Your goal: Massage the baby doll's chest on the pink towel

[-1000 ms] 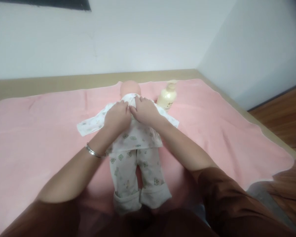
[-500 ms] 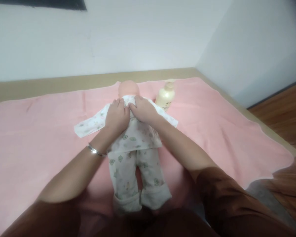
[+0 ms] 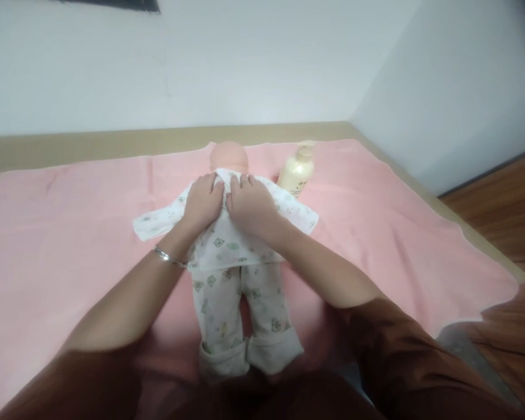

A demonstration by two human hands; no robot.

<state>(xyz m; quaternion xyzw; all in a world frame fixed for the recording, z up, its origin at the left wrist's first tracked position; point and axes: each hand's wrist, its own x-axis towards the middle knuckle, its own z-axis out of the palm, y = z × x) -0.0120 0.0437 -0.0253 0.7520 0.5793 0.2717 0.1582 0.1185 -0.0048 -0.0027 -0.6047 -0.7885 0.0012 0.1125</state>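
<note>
A baby doll (image 3: 228, 155) lies on a pink blanket, its bare head toward the wall. It wears a white printed top (image 3: 227, 245) and matching trousers (image 3: 221, 303) with turned-up cuffs. My left hand (image 3: 203, 199) rests flat on the upper left of the doll's back or chest; which side faces up I cannot tell. Flat on the upper right lies my right hand (image 3: 252, 204), fingers pointing toward the head. The thumbs are close together near the middle of the top. The sleeves stretch out to both sides.
A cream pump bottle (image 3: 297, 172) stands right of the doll's head. Beneath everything spreads the pink blanket (image 3: 70, 245), on a tan surface (image 3: 114, 143) that borders a white wall (image 3: 245, 64). Wooden flooring (image 3: 503, 210) shows at the right.
My right hand has shifted slightly down and outward, its fingers now straighter on the top. My left hand stays nearly in place. The doll and bottle look unmoved.
</note>
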